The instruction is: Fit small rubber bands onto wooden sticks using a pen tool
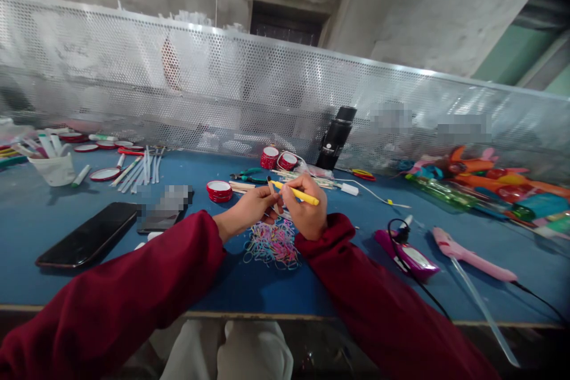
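In front of me my left hand [253, 206] pinches a short, flat wooden stick [275, 204] held upright, its top end dark. My right hand [306, 209] grips a yellow marker pen [303, 193], with the tip pointing left at the upper part of the stick. Whether the tip touches the wood I cannot tell. Just below both hands lies a loose pile of colourful rubber bands [272, 244]. Red-rimmed round pieces with white tops [219, 190] are stacked left of my hands, near more wooden sticks [243, 187].
Two phones [91, 234] lie at left, behind them glue sticks [142, 171] and a white cup of markers [52, 167]. Pliers [250, 176] and a black bottle [336, 139] are farther back. A purple power strip [407, 254], pink glue gun [472, 258] and balloons [490, 175] occupy the right.
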### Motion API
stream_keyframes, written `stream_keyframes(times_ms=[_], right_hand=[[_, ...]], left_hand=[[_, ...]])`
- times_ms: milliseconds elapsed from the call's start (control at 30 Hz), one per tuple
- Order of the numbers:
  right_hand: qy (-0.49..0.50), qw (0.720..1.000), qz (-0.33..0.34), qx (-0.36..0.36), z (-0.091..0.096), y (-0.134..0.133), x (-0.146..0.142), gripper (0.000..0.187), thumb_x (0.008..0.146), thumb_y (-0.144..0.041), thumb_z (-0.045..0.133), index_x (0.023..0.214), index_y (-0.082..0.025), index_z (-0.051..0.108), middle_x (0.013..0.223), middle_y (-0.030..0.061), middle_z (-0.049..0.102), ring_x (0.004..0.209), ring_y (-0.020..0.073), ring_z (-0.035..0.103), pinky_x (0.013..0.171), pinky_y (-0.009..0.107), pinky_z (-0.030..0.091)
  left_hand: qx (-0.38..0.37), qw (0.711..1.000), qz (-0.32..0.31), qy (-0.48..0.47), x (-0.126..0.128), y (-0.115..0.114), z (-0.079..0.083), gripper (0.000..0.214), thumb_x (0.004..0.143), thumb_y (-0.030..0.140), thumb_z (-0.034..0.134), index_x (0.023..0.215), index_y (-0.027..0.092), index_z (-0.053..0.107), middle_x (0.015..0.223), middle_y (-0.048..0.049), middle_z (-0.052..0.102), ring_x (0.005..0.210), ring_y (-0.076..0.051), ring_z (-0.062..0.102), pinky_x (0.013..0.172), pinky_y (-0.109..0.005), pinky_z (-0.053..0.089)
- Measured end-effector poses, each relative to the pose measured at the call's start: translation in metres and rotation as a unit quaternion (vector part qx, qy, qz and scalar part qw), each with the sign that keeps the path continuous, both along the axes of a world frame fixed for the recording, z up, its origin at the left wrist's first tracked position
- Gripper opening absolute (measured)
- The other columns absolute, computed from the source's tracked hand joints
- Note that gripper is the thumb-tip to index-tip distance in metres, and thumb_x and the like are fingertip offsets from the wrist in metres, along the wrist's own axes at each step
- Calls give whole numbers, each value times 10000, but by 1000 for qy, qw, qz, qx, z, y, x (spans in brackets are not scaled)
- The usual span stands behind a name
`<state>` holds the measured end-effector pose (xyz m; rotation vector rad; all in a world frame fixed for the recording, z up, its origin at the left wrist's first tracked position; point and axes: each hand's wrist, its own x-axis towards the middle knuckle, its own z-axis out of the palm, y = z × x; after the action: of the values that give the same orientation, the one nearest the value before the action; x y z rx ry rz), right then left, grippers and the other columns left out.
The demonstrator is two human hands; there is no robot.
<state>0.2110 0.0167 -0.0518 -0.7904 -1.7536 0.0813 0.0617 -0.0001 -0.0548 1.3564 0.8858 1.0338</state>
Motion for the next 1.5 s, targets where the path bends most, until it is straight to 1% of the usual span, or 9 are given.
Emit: stream_keyframes(times_ms=[100, 267, 433, 633, 767, 967, 1167, 1333, 1500], right_hand=[[-7, 1000, 4, 7, 0, 0, -1, 88, 839, -284, 601, 787, -223, 565, 707, -16, 645, 620, 135, 599, 597, 258, 460], [6, 1000, -1, -13, -1, 2, 1, 83, 844, -286, 595, 798, -225, 564, 708, -12, 657, 599, 139, 607, 592, 265, 471], [6, 1000, -4, -8, -1, 1, 1, 83, 839, -289, 599, 796, -227, 567, 725, -4, 668, 635, 153, 630, 615, 275, 487], [3, 1000, -6, -4, -1, -1, 0, 81, 831, -292, 606, 794, -230, 571, 716, -11, 665, 612, 146, 617, 591, 270, 476], [10, 1000, -10, -14, 0, 0, 1, 78, 833, -286, 595, 785, -228, 574, 703, -12, 663, 601, 144, 611, 589, 270, 476], [9, 1000, -3, -9, 0, -1, 0, 87, 827, -287, 604, 776, -225, 572, 694, -19, 654, 592, 137, 603, 580, 262, 469], [16, 1000, -8, -19, 1, 0, 1, 94, 845, -304, 588, 789, -231, 569, 702, -10, 657, 578, 143, 595, 579, 278, 474], [0, 1000, 0, -6, 0, -3, -2, 95, 836, -301, 598, 778, -232, 568, 707, -11, 652, 611, 145, 597, 599, 274, 476], [1, 1000, -6, -7, 0, -2, -1, 98, 831, -299, 600, 777, -223, 570, 705, -15, 646, 611, 140, 596, 603, 269, 468]], left_hand=[[1, 1000, 1, 2, 0, 0, 0, 297, 884, 419, 566, 784, 139, 560, 720, -14, 596, 531, -62, 543, 551, -206, 477], [0, 1000, 9, 11, 1, -1, 2, 253, 921, 344, 510, 787, 136, 558, 720, -20, 600, 523, -64, 538, 541, -206, 480], [-2, 1000, 9, 12, 1, -1, 2, 242, 932, 327, 490, 805, 135, 567, 737, -25, 607, 530, -65, 546, 541, -206, 485], [-3, 1000, 3, 3, 0, -1, 1, 243, 923, 351, 513, 819, 139, 571, 708, -13, 594, 522, -65, 544, 539, -201, 477], [-3, 1000, 4, -4, 0, -1, 2, 245, 928, 326, 500, 788, 133, 557, 733, -21, 604, 525, -59, 538, 541, -200, 478], [-5, 1000, 10, -5, 1, -2, 3, 272, 880, 396, 579, 794, 138, 572, 663, -7, 582, 522, -72, 545, 534, -202, 472], [-2, 1000, 6, -9, 0, -1, 2, 276, 896, 378, 552, 767, 134, 562, 746, -30, 617, 524, -60, 535, 547, -208, 476], [1, 1000, 4, -4, 0, -1, 1, 257, 893, 386, 557, 809, 143, 567, 665, -2, 568, 534, -70, 540, 551, -203, 471], [11, 1000, 2, 2, -1, 1, -1, 253, 908, 367, 530, 799, 139, 551, 679, -3, 560, 535, -69, 539, 536, -193, 458]])
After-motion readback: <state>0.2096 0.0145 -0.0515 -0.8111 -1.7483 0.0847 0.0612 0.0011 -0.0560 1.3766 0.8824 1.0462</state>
